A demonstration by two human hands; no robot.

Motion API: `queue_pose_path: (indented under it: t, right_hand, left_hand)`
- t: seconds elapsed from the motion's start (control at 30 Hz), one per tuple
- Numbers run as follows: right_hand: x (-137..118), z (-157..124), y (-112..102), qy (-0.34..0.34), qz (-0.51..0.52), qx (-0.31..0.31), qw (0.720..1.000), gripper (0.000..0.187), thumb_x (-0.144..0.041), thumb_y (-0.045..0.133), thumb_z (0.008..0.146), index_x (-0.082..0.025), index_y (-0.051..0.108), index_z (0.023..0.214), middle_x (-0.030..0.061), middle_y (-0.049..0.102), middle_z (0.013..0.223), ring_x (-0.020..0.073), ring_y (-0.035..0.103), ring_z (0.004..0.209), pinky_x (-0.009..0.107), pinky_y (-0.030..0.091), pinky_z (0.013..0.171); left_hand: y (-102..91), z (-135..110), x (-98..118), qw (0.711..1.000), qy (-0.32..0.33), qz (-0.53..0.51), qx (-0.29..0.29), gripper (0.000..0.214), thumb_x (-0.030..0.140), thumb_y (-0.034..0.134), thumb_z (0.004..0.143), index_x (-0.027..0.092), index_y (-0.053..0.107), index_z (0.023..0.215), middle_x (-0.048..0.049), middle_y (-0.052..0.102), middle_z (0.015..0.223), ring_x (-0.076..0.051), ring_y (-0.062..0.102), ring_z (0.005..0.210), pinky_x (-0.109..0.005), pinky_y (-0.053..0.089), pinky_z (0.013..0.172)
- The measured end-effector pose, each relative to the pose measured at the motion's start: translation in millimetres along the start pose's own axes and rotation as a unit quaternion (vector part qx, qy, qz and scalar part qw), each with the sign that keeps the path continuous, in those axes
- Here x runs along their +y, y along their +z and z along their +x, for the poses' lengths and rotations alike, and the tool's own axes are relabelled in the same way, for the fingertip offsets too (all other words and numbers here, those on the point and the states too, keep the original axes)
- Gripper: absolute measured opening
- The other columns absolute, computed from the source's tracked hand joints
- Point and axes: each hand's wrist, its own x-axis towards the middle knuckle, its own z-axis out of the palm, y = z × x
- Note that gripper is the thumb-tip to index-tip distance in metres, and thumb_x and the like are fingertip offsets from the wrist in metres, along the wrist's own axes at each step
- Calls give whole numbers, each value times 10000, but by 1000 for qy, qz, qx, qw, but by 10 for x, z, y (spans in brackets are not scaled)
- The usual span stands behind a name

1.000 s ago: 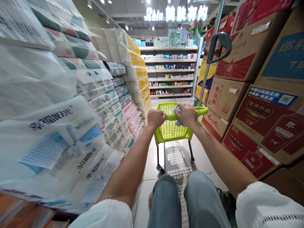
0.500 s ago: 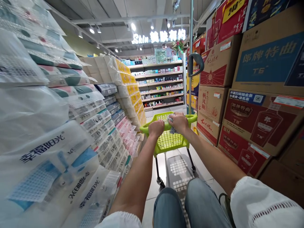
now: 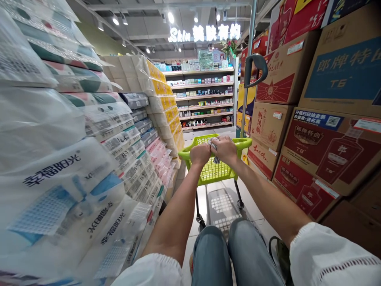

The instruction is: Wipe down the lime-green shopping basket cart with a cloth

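Note:
A small lime-green shopping cart [image 3: 218,171] stands in front of my knees, its mesh basket facing me. My left hand [image 3: 200,155] is closed around the cart's handlebar [image 3: 244,143], left of centre. Close beside it, my right hand [image 3: 225,151] is closed on a striped cloth [image 3: 217,160], pressed against the same bar. A bit of the cloth hangs below the right fingers and some shows between the two hands. Both hands hide the middle of the bar. The basket's inside is mostly out of sight.
Plastic-wrapped tissue packs [image 3: 59,190] are piled high along the left. Stacked liquor cartons [image 3: 324,143] line the right. A metal pole with a grey grip [image 3: 255,70] rises by the cart's right side. Stocked shelves [image 3: 208,97] stand ahead; a dark green bag [image 3: 282,256] lies by my right leg.
My left hand has slid right along the bar, up close to the right hand. The shelves ahead and the cart appear shifted slightly right in view. My right hand still grips the cloth.

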Motion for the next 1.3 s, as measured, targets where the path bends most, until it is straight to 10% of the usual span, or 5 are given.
queue_pose_path:
  t: [0.27,0.6,0.9,1.3]
  right_hand:
    - [438,-42,1,127,7,48,991,402,-413,409,922,-201,670,1143,123,605,1176,257,481,1017,346,400,746]
    - [-161,-73,102,19,17,39,999,385,-443,416,916,-238,667,1123,83,595,1236,259,450,1090,346,401,853]
    - [438,-52,67,154,24,74,985,390,-426,411,904,-235,662,1133,102,602,1183,271,479,1040,347,417,718]
    - [-124,-117,133,41,11,56,998,342,-440,446,906,-297,661,1130,47,576,1261,256,442,1110,357,421,880]
  left_hand:
    - [-17,-29,21,999,-21,-34,-1,555,330,175,969,104,677,892,-131,696,851,-229,661,756,-302,446,655]
    - [11,-40,-24,999,-19,-23,11,446,322,267,939,134,671,907,-120,705,848,-230,662,744,-302,433,628]
    - [-19,-56,21,998,-28,-45,16,601,351,142,973,117,683,853,-123,694,821,-200,643,705,-287,415,610]
    - [31,-42,-26,999,-23,-31,30,505,344,219,962,135,672,883,-122,702,846,-224,655,750,-294,413,642]
